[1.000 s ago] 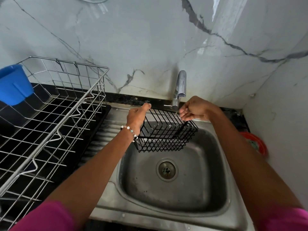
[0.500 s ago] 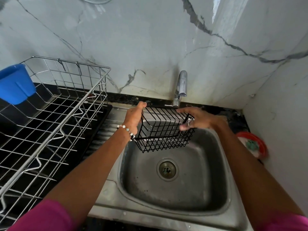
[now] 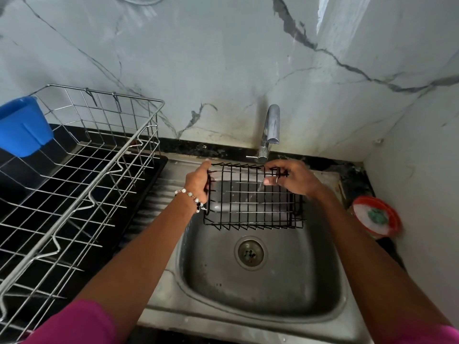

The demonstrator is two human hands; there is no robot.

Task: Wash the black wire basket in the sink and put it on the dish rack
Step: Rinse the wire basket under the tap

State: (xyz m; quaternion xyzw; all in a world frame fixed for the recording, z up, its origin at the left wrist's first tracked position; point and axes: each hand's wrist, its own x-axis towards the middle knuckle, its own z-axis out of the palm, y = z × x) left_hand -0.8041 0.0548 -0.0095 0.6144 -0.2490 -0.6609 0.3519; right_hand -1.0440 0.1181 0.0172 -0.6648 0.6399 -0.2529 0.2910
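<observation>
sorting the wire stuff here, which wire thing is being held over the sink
The black wire basket, gripped by the left hand and right hand below the tap. The silver dish rack sits untouched on the counter.

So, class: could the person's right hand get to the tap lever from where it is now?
Probably yes. The right hand grips the black wire basket at its far rim, just below the tap, and nothing lies between hand and tap lever. It would have to release the basket, leaving the left hand holding it.

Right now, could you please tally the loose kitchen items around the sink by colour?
Black: 1, wire basket
Silver: 1, dish rack
Blue: 1, plastic cup
Red: 1, round tub
Total: 4
</observation>
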